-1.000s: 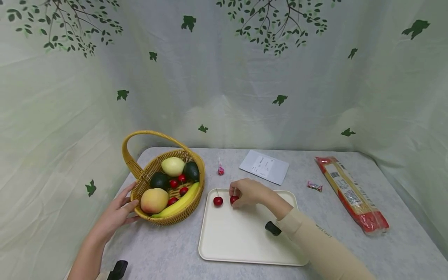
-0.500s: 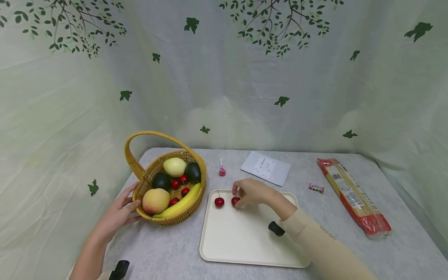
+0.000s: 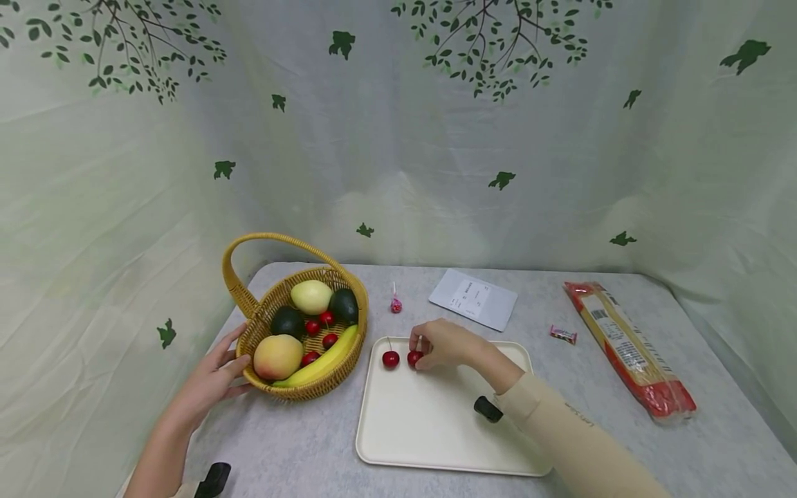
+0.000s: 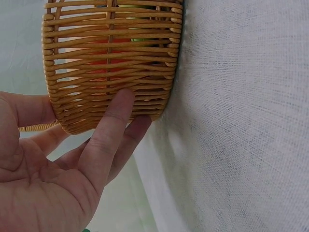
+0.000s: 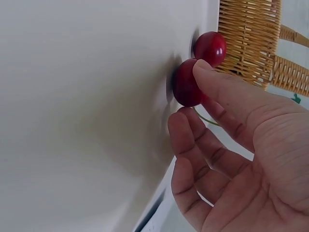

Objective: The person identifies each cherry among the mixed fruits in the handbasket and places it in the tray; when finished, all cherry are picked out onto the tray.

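Observation:
My right hand (image 3: 445,344) pinches a dark red cherry (image 5: 187,83) between thumb and finger, low over the cream tray (image 3: 448,422). Just left of it, a second cherry (image 3: 390,359) with a thin stem sits on the tray. At the left stands a woven basket (image 3: 353,360) with an arched handle, where my left hand (image 3: 208,384) rests extended fingers against the outer wall. Inside are a peach (image 3: 277,357), a banana (image 3: 324,361), a pale yellow-green fruit (image 3: 310,297), two dark green fruits (image 3: 343,306) and several cherries (image 3: 330,340).
Behind the tray lie a wrapped lollipop (image 3: 396,304) and a grey card-like packet with a white label (image 3: 474,299). To the right are a small wrapped candy (image 3: 563,335) and a long red-ended noodle packet (image 3: 629,349). A leaf-patterned curtain (image 3: 398,138) hangs beyond the table.
The right hand has shifted its cherry slightly left, nearer the other cherry on the tray. The left hand stays at the basket, and the head view has moved a little.

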`<state>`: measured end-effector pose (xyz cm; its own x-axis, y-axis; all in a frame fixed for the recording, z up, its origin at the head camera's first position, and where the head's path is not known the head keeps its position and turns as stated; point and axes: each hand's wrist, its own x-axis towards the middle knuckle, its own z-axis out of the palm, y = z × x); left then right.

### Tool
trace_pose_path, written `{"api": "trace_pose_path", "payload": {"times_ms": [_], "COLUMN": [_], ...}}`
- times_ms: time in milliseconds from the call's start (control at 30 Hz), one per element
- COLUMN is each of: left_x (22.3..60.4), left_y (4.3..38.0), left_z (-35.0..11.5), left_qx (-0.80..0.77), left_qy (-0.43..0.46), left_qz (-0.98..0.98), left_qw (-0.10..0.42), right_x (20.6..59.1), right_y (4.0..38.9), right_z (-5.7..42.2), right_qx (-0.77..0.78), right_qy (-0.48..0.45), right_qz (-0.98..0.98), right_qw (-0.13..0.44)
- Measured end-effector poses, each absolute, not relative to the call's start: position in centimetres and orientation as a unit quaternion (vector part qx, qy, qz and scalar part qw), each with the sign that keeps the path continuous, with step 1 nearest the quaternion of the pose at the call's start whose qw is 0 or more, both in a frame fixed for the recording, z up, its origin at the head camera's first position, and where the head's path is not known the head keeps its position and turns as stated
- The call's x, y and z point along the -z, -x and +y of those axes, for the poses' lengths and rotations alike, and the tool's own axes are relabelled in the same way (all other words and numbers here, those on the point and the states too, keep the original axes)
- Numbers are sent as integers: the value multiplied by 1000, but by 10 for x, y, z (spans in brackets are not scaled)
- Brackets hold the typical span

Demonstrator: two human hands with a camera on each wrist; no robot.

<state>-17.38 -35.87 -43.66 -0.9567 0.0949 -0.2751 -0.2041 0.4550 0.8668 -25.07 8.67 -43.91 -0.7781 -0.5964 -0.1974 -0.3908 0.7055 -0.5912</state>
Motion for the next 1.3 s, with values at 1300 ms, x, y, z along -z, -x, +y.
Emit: {"api": "trace_pose_path", "payload": {"times_ms": [1300], "left_x": [436], "left_y": [180], "left_z": [-356], "left_qx": [-523], "left_qy": [52], "left_qz": [836], "left_qw": [155], "right_x": [362], "right_y": [233], "right_z": [-34], "right_qx": [205], "right_qy": [426], "right_qz": [865], "right_qw": [166]}}
